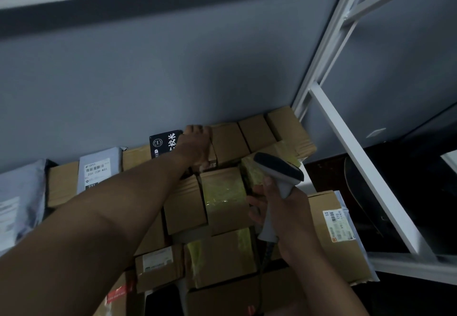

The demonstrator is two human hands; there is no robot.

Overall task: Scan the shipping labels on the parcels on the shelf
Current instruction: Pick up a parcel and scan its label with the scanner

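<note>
Several brown cardboard parcels point(223, 199) lie packed together on the shelf against a grey wall. My left hand point(196, 142) reaches to the back row and grips the top of a small brown box point(227, 142) beside a black parcel point(162, 144) with white characters. My right hand point(279, 213) holds a grey and black barcode scanner point(278, 169) by its handle, its head above the tape-covered boxes. A box at the right point(336, 231) shows a shipping label point(337, 225). A grey mailer bag point(99, 169) at the left also carries a label.
A white metal shelf frame point(351, 147) slants down the right side, with dark floor beyond it. More grey mailer bags point(19, 202) lie at the far left. A box with red print point(118, 296) sits at the bottom edge.
</note>
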